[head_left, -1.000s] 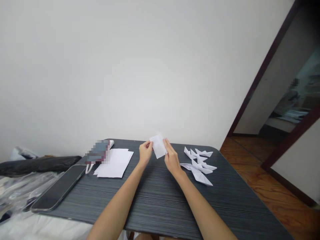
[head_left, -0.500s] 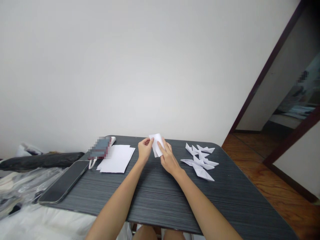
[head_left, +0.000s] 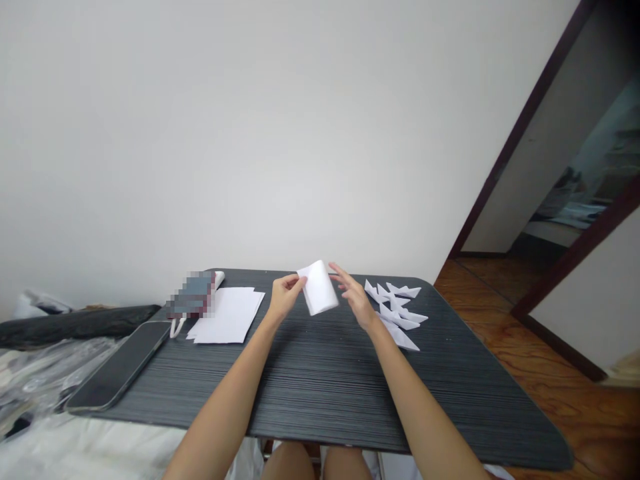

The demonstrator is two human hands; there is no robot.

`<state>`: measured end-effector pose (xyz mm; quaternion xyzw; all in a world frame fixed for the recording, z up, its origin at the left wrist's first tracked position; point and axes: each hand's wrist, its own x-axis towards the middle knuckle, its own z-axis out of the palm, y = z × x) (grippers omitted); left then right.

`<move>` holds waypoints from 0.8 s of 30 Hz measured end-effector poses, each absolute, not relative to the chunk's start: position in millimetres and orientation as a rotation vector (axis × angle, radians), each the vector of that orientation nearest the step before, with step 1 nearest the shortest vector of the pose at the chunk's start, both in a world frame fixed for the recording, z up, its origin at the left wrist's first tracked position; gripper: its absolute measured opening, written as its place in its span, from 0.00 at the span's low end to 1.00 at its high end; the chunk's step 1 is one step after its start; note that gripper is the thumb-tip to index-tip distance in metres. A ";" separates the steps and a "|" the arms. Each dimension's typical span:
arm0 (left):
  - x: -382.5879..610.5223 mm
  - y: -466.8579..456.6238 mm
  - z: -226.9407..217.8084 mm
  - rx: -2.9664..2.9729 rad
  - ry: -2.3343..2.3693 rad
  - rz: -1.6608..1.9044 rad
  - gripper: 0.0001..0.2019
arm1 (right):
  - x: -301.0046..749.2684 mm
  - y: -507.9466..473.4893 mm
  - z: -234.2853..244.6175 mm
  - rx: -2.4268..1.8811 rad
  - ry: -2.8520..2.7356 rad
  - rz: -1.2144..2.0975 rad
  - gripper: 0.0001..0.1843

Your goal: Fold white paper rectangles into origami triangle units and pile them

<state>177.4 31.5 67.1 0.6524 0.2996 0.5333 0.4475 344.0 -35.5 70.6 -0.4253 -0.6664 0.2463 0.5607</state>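
Bare hands (head_left: pixel 356 298), slender fingers (head_left: pixel 341 271), uncovered wrists (head_left: pixel 273 319), bare forearms (head_left: pixel 240 387), bare legs (head_left: pixel 291 461) partly in view

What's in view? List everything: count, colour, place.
held paper: one, white, in left hand
flat sheets: two visible, white, table's left
folded papers: several, white, table's right
blurred item: one, blue-grey, table's left
phone: one, black, left edge
table: one, dark, centre
long bundle: one, black, left
plastic: uncounted, clear, left
wall: one, white, behind
doorframe: one, dark red, right
floor: one, brown, right
left hand: one, pinching held paper
right hand: one, open beside paper
arms: two, over table
legs: two, below table
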 end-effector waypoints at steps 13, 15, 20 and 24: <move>178.7 14.7 77.3 1.775 0.697 1.180 0.12 | 335.7 -35.1 73.8 -0.981 -1.331 0.628 0.13; 180.1 13.7 76.3 1.752 0.688 1.164 0.12 | 337.1 -33.9 73.2 -1.001 -1.335 0.652 0.10; 183.8 12.8 72.6 1.707 0.670 1.158 0.13 | 340.2 -28.6 67.2 -1.059 -1.297 0.716 0.11; 187.1 13.6 68.0 1.760 0.696 1.150 0.13 | 341.0 -25.3 63.4 -1.088 -1.254 0.700 0.09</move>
